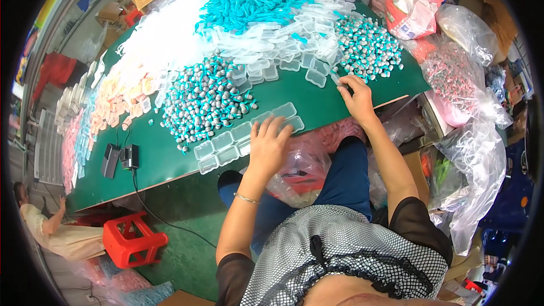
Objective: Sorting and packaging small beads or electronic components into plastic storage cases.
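Green tabletop (pixel 170 161) filled the middle of the frame, seen from above a seated person. Nearest, at lower centre, the left hand (pixel 267 146) lay flat with fingers spread on a row of clear plastic compartment boxes (pixel 238 136) sitting at the table's near edge; a nudge there could probably tip them onto the plastic bags (pixel 300 167) over the lap. Right of centre, the right hand (pixel 358 97) pinched one small clear box (pixel 335 76), fingers closed on it. Beyond, a heap of teal-and-grey small parts (pixel 207 102) sat close by; a sweeping wrist could likely scatter them. Farther up lay loose clear boxes (pixel 272 56) and teal cords (pixel 243 3).
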`<move>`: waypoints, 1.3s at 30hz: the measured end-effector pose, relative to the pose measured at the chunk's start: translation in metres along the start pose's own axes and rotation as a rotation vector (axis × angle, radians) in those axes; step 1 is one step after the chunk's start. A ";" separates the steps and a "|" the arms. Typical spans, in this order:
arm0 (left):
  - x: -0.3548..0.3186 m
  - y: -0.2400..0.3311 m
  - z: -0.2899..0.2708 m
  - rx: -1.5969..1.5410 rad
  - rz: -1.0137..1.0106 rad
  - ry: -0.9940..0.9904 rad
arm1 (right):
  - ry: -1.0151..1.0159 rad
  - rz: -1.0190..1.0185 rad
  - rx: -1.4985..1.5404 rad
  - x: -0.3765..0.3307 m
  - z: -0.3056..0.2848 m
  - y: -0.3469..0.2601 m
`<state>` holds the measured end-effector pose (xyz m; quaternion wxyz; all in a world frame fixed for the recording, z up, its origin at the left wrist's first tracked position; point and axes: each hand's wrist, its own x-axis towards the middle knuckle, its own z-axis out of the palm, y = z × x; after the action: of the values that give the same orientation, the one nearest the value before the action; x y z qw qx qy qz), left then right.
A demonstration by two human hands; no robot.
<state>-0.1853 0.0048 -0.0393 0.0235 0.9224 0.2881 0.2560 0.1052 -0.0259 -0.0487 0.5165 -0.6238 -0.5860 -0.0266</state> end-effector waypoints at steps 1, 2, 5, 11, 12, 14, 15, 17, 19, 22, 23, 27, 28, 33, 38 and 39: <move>0.000 0.000 -0.002 -0.004 -0.001 -0.001 | 0.009 -0.077 -0.018 0.002 -0.002 -0.001; -0.001 -0.001 -0.004 -0.004 0.000 -0.004 | 0.087 -0.205 -0.098 0.003 0.001 0.003; -0.002 -0.001 -0.006 -0.016 -0.003 -0.013 | 0.124 0.373 0.408 0.004 0.008 0.027; -0.005 -0.006 -0.005 -0.005 0.009 0.015 | 0.063 0.634 0.787 0.002 0.000 0.023; -0.006 -0.006 -0.005 -0.012 0.011 0.024 | 0.036 0.473 0.729 -0.005 0.004 0.020; -0.005 -0.006 -0.005 -0.016 0.003 0.032 | -0.084 0.326 0.566 -0.020 0.004 0.015; -0.005 -0.006 -0.006 -0.026 0.006 0.015 | -0.093 0.330 0.572 -0.023 0.004 0.004; -0.005 -0.008 -0.010 -0.029 0.002 -0.003 | -0.161 -0.115 0.235 -0.022 0.003 -0.019; -0.004 -0.007 -0.010 -0.029 0.009 0.001 | -0.206 -0.102 0.217 -0.024 0.003 -0.026; -0.005 -0.007 -0.010 -0.042 0.009 -0.005 | -0.263 -0.301 -0.013 -0.027 0.003 -0.038; -0.006 -0.008 -0.011 -0.041 0.007 -0.006 | -0.264 -0.300 -0.010 -0.027 0.003 -0.041; -0.008 -0.009 -0.014 -0.032 0.002 -0.007 | -0.341 -0.384 -0.086 -0.027 0.001 -0.056; -0.009 -0.010 -0.014 -0.022 0.000 -0.007 | -0.393 -0.428 -0.133 -0.027 0.001 -0.061; -0.009 -0.011 -0.015 -0.031 0.008 0.004 | -0.461 -0.424 -0.081 -0.024 0.003 -0.079; -0.004 -0.006 -0.017 -0.018 0.023 0.024 | -0.272 -0.206 -0.022 0.001 -0.008 -0.043; 0.000 -0.004 -0.016 -0.046 0.010 0.042 | -0.226 -0.207 -0.097 0.006 -0.006 -0.026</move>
<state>-0.1953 0.0059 -0.0260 0.0374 0.9175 0.2778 0.2822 0.0906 -0.0317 -0.0258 0.4109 -0.5834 -0.6996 -0.0376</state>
